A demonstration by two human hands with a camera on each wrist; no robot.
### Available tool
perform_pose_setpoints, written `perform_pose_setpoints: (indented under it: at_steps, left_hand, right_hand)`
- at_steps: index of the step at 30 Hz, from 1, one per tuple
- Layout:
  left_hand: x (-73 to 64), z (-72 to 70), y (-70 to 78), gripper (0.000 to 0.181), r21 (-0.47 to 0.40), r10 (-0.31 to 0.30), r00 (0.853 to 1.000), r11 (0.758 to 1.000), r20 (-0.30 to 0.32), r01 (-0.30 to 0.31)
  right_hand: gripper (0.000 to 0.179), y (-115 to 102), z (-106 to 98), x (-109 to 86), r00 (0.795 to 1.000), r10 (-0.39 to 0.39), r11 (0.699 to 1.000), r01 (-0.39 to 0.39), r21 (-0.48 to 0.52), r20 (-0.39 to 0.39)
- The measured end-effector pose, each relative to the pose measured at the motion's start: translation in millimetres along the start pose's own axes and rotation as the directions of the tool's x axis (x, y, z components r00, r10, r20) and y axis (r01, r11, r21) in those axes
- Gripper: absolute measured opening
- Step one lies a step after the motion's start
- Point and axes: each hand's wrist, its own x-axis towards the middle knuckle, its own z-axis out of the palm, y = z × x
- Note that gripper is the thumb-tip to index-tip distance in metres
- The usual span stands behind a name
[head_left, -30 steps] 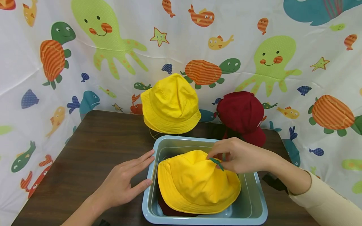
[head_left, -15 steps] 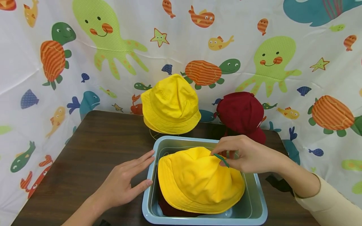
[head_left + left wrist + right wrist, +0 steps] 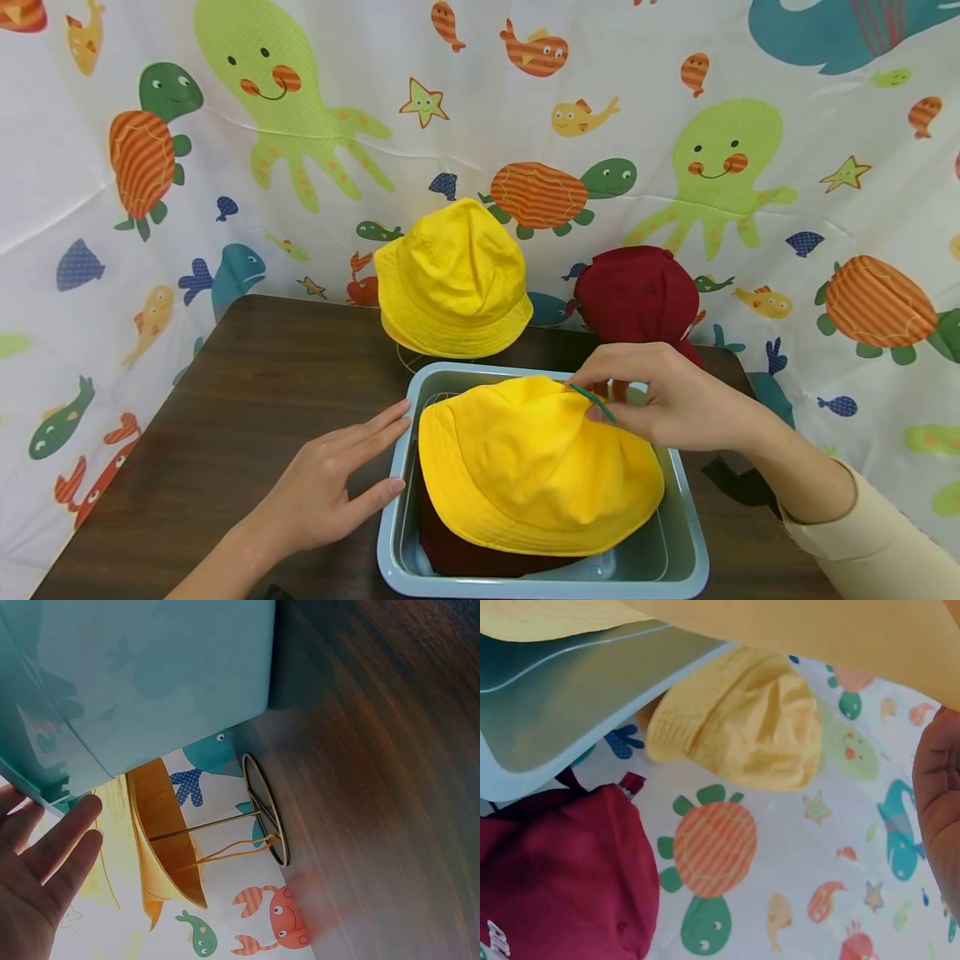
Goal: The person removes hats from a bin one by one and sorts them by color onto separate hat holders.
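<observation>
Yellow hat (image 3: 536, 471) in grey tub (image 3: 686, 550), pinched at crown by right hand (image 3: 667, 400); left hand (image 3: 326, 487) flat, fingers straight, touching tub's left rim.

- Dark wood tabletop (image 3: 247, 392).
- Blue-grey bin (image 3: 682, 550) stands on it at 6 o'clock.
- Wire stand (image 3: 266, 814) with a yellow hat (image 3: 450, 279) at 12 o'clock.
- Red cap (image 3: 637, 296) at 1 o'clock.

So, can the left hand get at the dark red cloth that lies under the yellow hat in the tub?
Probably yes. The left hand rests at the tub wall, and the right hand holds the yellow hat raised, so the dark red cloth shows at the near left.
</observation>
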Motion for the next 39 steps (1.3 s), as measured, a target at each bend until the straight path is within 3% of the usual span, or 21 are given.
perform_pose_setpoints:
  at_steps: [12,17,21,27,33,39]
  left_hand:
    - [-1.2,0.7,1.5,0.070,-0.013,-0.021,1.000,1.000,-0.003,0.021]
    - [-1.2,0.9,1.4,0.070,-0.016,-0.025,1.000,1.000,-0.004,0.025]
    - [-1.8,2.3,0.2,0.070,-0.017,-0.019,1.000,1.000,-0.010,0.019]
    - [-1.3,1.7,1.2,0.069,-0.027,-0.027,1.000,0.999,-0.007,0.027]
    - [-1.6,0.7,0.9,0.069,-0.028,-0.026,1.000,0.999,-0.007,0.025]
    - [-1.3,-0.1,1.4,0.069,-0.036,-0.027,1.000,0.999,-0.008,0.027]
  right_hand:
    - [0.047,-2,-12,-2.2,0.990,-0.037,0.999,0.036,-0.015,-0.134]
    - [0.035,-2,-13,-1.2,0.974,-0.052,0.999,0.049,-0.017,-0.219]
    - [0.016,-1,-15,1.1,0.947,-0.114,0.993,0.118,-0.006,-0.299]
    - [0.032,-1,-19,6.4,0.893,-0.193,0.974,0.224,0.029,-0.406]
    - [0.038,-2,-24,13.3,0.835,-0.198,0.965,0.259,0.050,-0.513]
    - [0.039,-2,-28,19.8,0.768,-0.149,0.963,0.256,0.086,-0.622]
